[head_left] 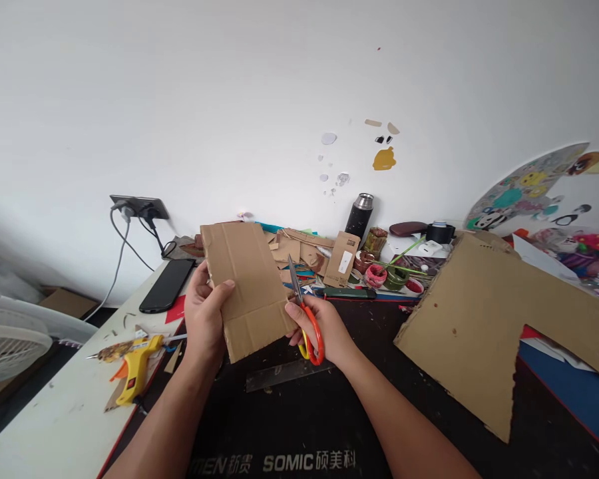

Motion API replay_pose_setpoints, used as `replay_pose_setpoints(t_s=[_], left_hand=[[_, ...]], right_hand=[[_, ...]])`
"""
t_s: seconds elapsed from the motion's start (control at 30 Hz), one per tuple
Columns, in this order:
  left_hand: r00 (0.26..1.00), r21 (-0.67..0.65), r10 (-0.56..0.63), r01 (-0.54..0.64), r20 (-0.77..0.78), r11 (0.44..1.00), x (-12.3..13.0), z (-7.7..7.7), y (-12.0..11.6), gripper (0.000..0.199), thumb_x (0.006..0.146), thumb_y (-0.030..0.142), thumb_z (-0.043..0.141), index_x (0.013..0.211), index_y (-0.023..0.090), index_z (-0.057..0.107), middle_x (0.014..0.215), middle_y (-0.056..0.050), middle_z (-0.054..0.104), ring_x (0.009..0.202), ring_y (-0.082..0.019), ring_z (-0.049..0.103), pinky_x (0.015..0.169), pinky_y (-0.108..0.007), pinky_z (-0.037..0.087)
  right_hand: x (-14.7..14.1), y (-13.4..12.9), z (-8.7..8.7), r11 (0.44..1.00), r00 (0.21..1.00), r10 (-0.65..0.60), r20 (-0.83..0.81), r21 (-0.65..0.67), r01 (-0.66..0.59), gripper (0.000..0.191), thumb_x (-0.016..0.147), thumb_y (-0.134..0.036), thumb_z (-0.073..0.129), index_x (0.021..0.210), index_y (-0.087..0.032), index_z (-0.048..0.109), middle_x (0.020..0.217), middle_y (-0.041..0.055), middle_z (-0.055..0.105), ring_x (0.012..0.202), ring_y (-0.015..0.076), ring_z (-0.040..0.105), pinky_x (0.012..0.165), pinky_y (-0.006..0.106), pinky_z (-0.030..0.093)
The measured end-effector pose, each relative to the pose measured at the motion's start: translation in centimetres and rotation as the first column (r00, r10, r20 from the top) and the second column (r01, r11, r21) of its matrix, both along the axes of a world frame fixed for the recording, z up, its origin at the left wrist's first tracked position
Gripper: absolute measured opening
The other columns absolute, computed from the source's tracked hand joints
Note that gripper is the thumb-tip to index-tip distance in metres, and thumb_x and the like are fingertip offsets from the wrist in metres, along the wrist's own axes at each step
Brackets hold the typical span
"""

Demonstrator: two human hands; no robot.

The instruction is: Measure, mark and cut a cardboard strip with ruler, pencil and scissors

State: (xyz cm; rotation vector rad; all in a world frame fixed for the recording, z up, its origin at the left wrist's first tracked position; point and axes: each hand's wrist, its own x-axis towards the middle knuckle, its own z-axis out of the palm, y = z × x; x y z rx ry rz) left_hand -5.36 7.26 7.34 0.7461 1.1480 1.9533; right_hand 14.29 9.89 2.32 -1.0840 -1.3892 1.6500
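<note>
We hold a brown cardboard piece (247,283) above the middle of the table (44,426), our left hand (203,309) pinching its left edge between thumb and fingers. Our right hand (327,326) has its fingers closed around the scissors (298,291), thumb at the piece's lower right corner. Toward the table's left edge lie a yellow glue gun (138,372) and black phone (167,286); toward its right edge, a large cardboard sheet (459,332).
</note>
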Motion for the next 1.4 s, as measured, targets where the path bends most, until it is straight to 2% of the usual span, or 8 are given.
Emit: replay_pose_setpoints(t_s=[0.23, 0.4, 0.6, 0.93, 1.07, 1.2, 1.3, 1.4], left_hand=[[0.995, -0.054, -0.094, 0.095, 0.032, 0.994, 0.0, -0.4, 0.3, 0.060, 0.058, 0.033, 0.092, 0.115, 0.025, 0.073, 0.094, 0.000, 0.080, 0.080, -0.026, 0.076, 0.072, -0.033, 0.061], [0.985, -0.117, -0.152, 0.161, 0.077, 0.980, -0.3, -1.1, 0.8, 0.058, 0.059, 0.034, 0.088, 0.114, 0.023, 0.074, 0.102, -0.002, 0.080, 0.086, -0.028, 0.076, 0.076, -0.035, 0.062], [0.976, -0.155, -0.187, 0.202, 0.108, 0.967, -0.7, -2.1, 1.3, 0.064, 0.061, 0.033, 0.086, 0.123, 0.023, 0.074, 0.109, -0.003, 0.079, 0.092, -0.029, 0.076, 0.074, -0.033, 0.061], [0.963, -0.149, -0.240, 0.257, 0.123, 0.955, -1.1, -1.9, 1.1, 0.068, 0.063, 0.035, 0.087, 0.128, 0.024, 0.074, 0.107, -0.005, 0.081, 0.088, -0.030, 0.077, 0.072, -0.037, 0.064], [0.957, -0.130, -0.278, 0.286, 0.080, 0.949, -0.6, -1.6, 1.1, 0.067, 0.059, 0.037, 0.092, 0.123, 0.023, 0.076, 0.106, -0.006, 0.082, 0.093, -0.034, 0.079, 0.077, -0.040, 0.065], [0.953, -0.122, -0.304, 0.304, 0.016, 0.945, -0.8, -1.4, 0.7, 0.056, 0.061, 0.043, 0.096, 0.110, 0.021, 0.081, 0.098, -0.008, 0.083, 0.090, -0.035, 0.079, 0.076, -0.042, 0.065], [0.963, -0.076, -0.262, 0.257, -0.063, 0.963, -1.2, -1.1, 0.3, 0.046, 0.065, 0.041, 0.099, 0.104, 0.023, 0.084, 0.101, -0.007, 0.083, 0.089, -0.031, 0.078, 0.077, -0.040, 0.063], [0.980, 0.053, -0.143, 0.152, -0.135, 0.987, -1.5, -0.6, 0.3, 0.035, 0.067, 0.044, 0.100, 0.093, 0.028, 0.085, 0.100, -0.002, 0.083, 0.100, -0.030, 0.076, 0.095, -0.044, 0.061]], right_hand=[[-0.1, -0.6, 1.0, 0.993, 0.983, -0.064, -0.172, -0.108, 0.045, 0.061, 0.067, -0.070, 0.095, 0.092, -0.022, 0.067, 0.071, -0.0055, 0.063, 0.051, 0.0137, 0.064, 0.046, 0.027, 0.060], [-0.2, -0.8, 1.1, 0.996, 0.952, -0.028, -0.306, -0.090, 0.000, 0.053, 0.075, -0.066, 0.091, 0.084, -0.022, 0.062, 0.052, -0.0078, 0.057, 0.039, 0.0110, 0.053, 0.039, 0.021, 0.048], [-0.3, -0.5, 0.7, 0.995, 0.928, -0.014, -0.373, -0.096, -0.024, 0.049, 0.078, -0.063, 0.088, 0.079, -0.022, 0.059, 0.048, -0.0067, 0.058, 0.035, 0.0105, 0.051, 0.037, 0.021, 0.044], [0.3, 0.2, 0.9, 0.986, 0.938, -0.112, -0.328, -0.151, 0.066, 0.060, 0.076, -0.073, 0.086, 0.093, -0.019, 0.067, 0.051, -0.0053, 0.062, 0.038, 0.0123, 0.055, 0.039, 0.021, 0.043], [0.3, 0.1, 0.8, 0.997, 0.962, -0.041, -0.270, -0.074, 0.022, 0.062, 0.075, -0.078, 0.085, 0.083, -0.022, 0.060, 0.054, -0.0052, 0.062, 0.040, 0.0125, 0.056, 0.042, 0.023, 0.047], [0.1, -0.2, 0.9, 1.000, 0.988, -0.006, -0.154, -0.020, 0.003, 0.056, 0.074, -0.067, 0.092, 0.086, -0.024, 0.058, 0.051, -0.0089, 0.060, 0.040, 0.0126, 0.055, 0.046, 0.024, 0.051], [0.0, -0.2, 1.1, 0.997, 0.991, -0.027, -0.131, 0.070, 0.036, 0.052, 0.078, -0.065, 0.089, 0.090, -0.024, 0.059, 0.049, -0.0086, 0.060, 0.040, 0.0133, 0.056, 0.044, 0.023, 0.047], [0.2, 0.0, 1.2, 0.994, 0.982, -0.068, -0.178, 0.070, 0.081, 0.055, 0.083, -0.073, 0.081, 0.095, -0.022, 0.064, 0.049, -0.0070, 0.061, 0.040, 0.0141, 0.056, 0.042, 0.023, 0.045]])
